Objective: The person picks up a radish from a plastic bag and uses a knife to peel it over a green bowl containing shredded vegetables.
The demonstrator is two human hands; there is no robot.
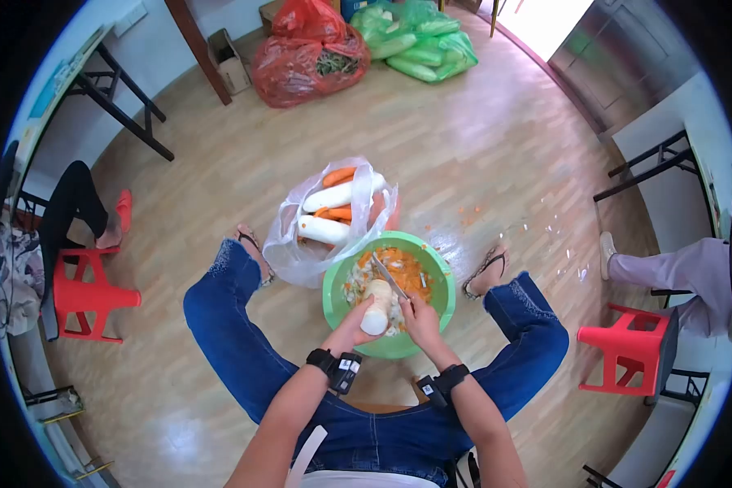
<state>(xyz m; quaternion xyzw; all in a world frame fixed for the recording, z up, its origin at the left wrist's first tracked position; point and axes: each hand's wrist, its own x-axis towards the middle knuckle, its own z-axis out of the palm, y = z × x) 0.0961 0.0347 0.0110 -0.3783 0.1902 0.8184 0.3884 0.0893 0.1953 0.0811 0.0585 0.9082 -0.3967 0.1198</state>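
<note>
My left hand (352,328) is closed around a thick white radish (376,307), held at a tilt over a green basin (330,302). A knife (389,274) is gripped in my right hand (420,319), its blade pointing up and left beside the radish's far end. Orange and white peelings (411,272) lie inside the basin beneath both hands. Just behind the basin, a clear plastic bag (286,236) holds peeled white radishes (325,229) and carrots (339,176).
Small orange and white scraps (466,218) are scattered on the wooden floor right of the basin. Red bags (309,61) and green bags (427,49) of vegetables stand at the back. People sit at both sides, by red stools (89,297).
</note>
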